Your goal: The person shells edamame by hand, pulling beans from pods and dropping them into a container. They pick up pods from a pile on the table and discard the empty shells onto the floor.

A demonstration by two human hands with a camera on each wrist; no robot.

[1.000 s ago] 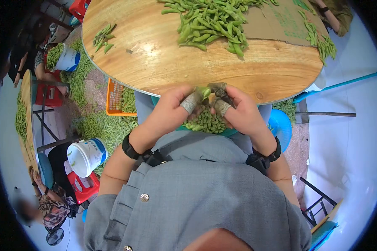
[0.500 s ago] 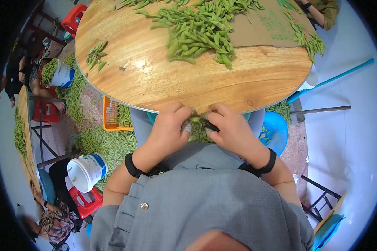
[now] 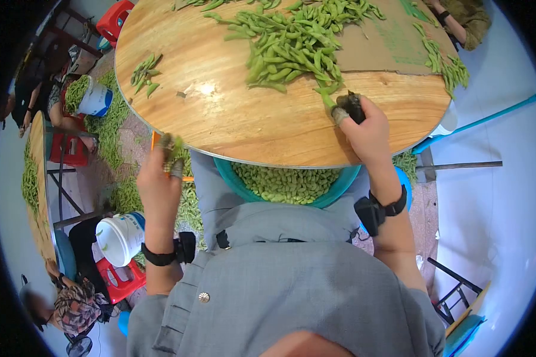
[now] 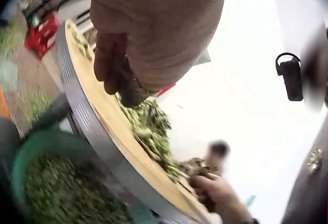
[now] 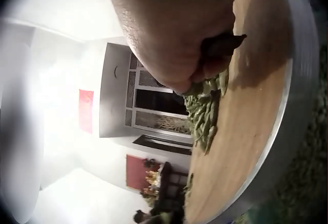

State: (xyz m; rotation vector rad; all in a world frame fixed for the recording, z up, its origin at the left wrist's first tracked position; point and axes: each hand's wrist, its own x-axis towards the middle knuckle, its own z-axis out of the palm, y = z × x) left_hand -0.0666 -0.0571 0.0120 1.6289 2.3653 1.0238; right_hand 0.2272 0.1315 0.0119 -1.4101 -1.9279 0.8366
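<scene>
At nine o'clock, towards the outer edge of the head view, a narrow pale wooden table point(image 3: 40, 196) strewn with green pods is seen; at eight o'clock, a round white plastic bucket with a blue label point(image 3: 116, 241) is set beside a red plastic stool point(image 3: 120, 284). Nearer the middle, also at nine o'clock, the left hand point(image 3: 159, 184) is raised beside the round brown wooden table point(image 3: 232, 128), its fingers bent and partly wrapped; a small, blurred green pod point(image 3: 178, 146) is held between finger and thumb. At the centre, a round teal plastic basin point(image 3: 227, 177) filled with pale green beans point(image 3: 286, 183) is partly covered by the table's rim. At twelve o'clock, a loose heap of long green pods point(image 3: 292, 50) is spread over the tabletop. At two o'clock, the right hand point(image 3: 369, 131) is held above the tabletop, its fingers curled in; a slender bright green pod point(image 3: 327, 99) is pinched by the wrapped thumb and dark-covered finger, at the heap's lower edge. At one o'clock, a flat brown cardboard sheet point(image 3: 372, 50) is laid beside the heap.
</scene>
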